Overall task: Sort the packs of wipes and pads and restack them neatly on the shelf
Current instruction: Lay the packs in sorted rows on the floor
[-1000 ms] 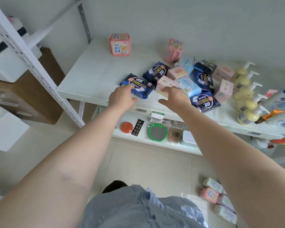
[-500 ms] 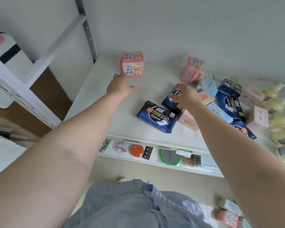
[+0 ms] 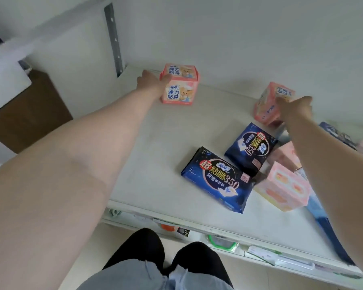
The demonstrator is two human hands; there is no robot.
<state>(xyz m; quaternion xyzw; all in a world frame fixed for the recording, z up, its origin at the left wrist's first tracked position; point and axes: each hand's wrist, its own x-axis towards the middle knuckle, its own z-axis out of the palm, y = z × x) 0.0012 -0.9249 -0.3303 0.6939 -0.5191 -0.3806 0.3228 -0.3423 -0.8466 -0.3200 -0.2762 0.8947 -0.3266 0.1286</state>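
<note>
Both hands have reached back: left hand [image 3: 153,82] now on the bear pack [image 3: 179,86], right hand [image 3: 296,108] on the tilted pink pack [image 3: 268,101].

The pink box [image 3: 179,86] reads "弹力贴身" on its top and front. The near dark-blue pack [image 3: 216,181] reads "NEW", "超熟睡350", "超薄裸感肌". The second dark-blue pack [image 3: 250,148] shows "350".

Left hand [image 3: 153,81] fingers hidden behind pink pack [image 3: 179,86]; grip type not determinable. Right hand [image 3: 294,109] motion-blurred, fingers concealed against second pink pack [image 3: 266,105]. Packs under right forearm largely covered. Lower-shelf items [image 3: 220,244] partly masked by shelf [image 3: 197,221] edge, blurred.
</note>
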